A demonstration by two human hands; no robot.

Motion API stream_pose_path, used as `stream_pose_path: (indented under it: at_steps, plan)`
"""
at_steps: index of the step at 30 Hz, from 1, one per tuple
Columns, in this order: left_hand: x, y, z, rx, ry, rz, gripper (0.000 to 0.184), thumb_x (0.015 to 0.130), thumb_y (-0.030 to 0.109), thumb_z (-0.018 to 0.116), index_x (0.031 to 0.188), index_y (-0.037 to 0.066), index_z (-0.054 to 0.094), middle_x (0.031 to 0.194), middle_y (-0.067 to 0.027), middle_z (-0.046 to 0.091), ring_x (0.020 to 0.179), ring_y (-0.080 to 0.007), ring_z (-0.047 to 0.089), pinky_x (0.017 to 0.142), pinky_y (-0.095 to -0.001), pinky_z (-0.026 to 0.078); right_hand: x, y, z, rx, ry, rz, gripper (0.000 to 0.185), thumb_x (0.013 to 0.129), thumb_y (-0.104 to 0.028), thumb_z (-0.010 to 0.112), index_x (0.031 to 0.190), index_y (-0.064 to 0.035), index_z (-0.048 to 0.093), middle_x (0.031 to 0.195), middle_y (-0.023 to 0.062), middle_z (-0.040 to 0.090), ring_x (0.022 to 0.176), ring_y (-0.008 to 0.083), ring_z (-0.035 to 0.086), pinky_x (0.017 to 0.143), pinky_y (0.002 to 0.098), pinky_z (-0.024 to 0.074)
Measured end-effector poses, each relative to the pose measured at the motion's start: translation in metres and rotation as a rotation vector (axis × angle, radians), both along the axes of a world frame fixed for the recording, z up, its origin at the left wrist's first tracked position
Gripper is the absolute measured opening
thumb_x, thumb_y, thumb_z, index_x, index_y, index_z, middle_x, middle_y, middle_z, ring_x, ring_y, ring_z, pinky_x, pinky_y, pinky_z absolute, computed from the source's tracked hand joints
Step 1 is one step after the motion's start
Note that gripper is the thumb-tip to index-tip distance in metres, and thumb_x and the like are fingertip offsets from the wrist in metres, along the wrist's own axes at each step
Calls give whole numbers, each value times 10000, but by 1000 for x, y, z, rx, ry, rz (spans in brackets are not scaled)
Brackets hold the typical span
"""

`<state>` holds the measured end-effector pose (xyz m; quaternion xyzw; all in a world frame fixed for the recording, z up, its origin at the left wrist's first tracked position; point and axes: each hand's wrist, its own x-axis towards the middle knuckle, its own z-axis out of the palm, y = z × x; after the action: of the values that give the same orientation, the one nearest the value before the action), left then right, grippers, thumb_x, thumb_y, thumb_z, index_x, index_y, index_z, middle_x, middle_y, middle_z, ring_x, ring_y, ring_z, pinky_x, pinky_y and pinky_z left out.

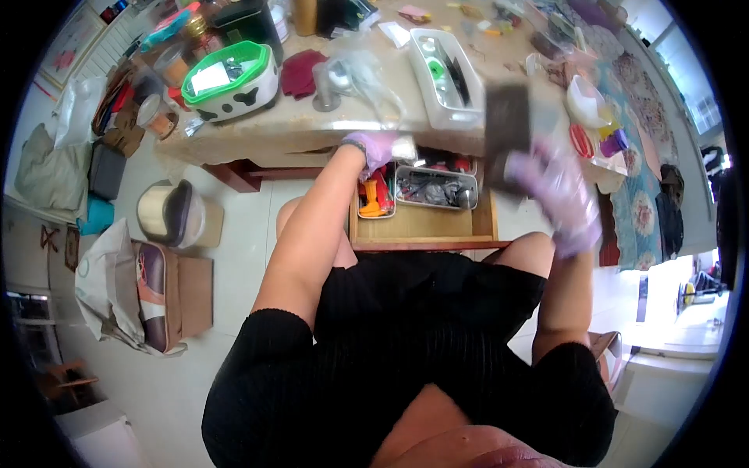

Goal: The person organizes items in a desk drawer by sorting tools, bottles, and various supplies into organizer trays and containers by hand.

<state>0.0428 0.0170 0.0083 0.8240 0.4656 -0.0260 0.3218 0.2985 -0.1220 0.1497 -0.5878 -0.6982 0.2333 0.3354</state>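
Observation:
My right hand (pixel 555 195), in a thin purple glove and smeared by motion, grips a dark rectangular object (pixel 507 125) by its lower right side. The object is raised over the table's front edge, right of the drawer; blur hides its exact kind. My left hand (pixel 370 150), gloved the same, is over the back left of the open wooden drawer (pixel 429 232). Its fingers are closed at a small whitish object (pixel 403 150). Below it, a narrow white bin holds an orange item (pixel 376 201). Beside that, a second white bin (pixel 437 204) contains grey and metallic pieces.
On the table (pixel 257 134) stand a long white organizer box (pixel 446 117), a green-rimmed cow-spotted basket (pixel 234 101), a dark red cloth (pixel 303 74) and a white bowl (pixel 587 101). A lidded bin (pixel 204 226) and a cardboard box (pixel 191 292) are on the floor at left.

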Motion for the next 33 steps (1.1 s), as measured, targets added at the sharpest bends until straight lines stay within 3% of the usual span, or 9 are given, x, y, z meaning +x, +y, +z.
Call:
stream_pose_path:
  at_steps: [6,8,14,16,18,22,27,31,33]
  plan:
    - [-1,19,-45,59,-33,-87,537,752,-91,495,1272,38,539,1053,-182,677,904,-250,658,793,-372,535,-44,123,33,-6,-367,118,439,849,-329,580,1125,10,622,1018,169,653,921,266,608,866,364,462]
    - [-2,23,-45,2,13,-82,614,713,-101,501,1311,42,505,1140,-181,655,943,-240,647,829,-358,521,-71,172,31,-242,-903,243,318,803,-246,652,1003,-1,680,954,233,689,782,352,659,728,431,520]
    - [-11,24,-46,-13,65,55,616,706,-76,533,1309,50,510,1101,-199,665,958,-280,647,822,-357,517,-66,189,28,102,-1006,550,337,771,-326,679,937,-34,696,959,206,697,838,352,678,741,424,536]
    - [-13,27,-56,33,19,-1,510,796,-2,502,1305,27,517,1089,-231,662,960,-333,656,861,-386,514,-54,220,-2,219,-940,277,325,796,-334,668,942,-45,698,991,218,689,910,368,675,788,438,537]
    - [-8,22,-33,68,94,-85,528,780,26,570,1304,38,510,1047,-223,676,947,-314,669,849,-378,513,-37,212,13,99,-606,73,494,816,-408,637,1202,-100,638,1034,259,669,957,329,675,918,416,500]
    - [-4,30,-54,92,42,-137,429,816,82,572,1243,56,533,1110,-198,659,1031,-323,639,887,-370,497,-2,191,16,120,-287,14,386,876,-322,550,1098,-19,641,983,160,661,894,257,616,832,364,474]
    - [1,20,-64,-5,-126,-93,382,796,-23,553,1170,53,564,897,-234,676,791,-349,697,619,-458,546,11,185,-17,90,-349,-4,365,894,-334,590,1095,-41,674,989,195,695,956,343,662,870,397,499]
    - [8,21,-61,-49,-36,-168,405,827,83,580,1228,70,526,1037,-202,662,913,-341,660,757,-422,516,0,188,-45,-20,-656,131,441,821,-252,676,1214,-59,623,1045,215,678,1018,348,644,915,408,492]
    - [10,11,-44,-20,-3,-155,426,841,185,614,1240,67,526,1142,-197,650,1058,-328,629,912,-375,490,-3,178,-38,-46,-491,100,475,811,-208,677,1252,-50,599,1152,218,646,1091,336,620,943,400,478]
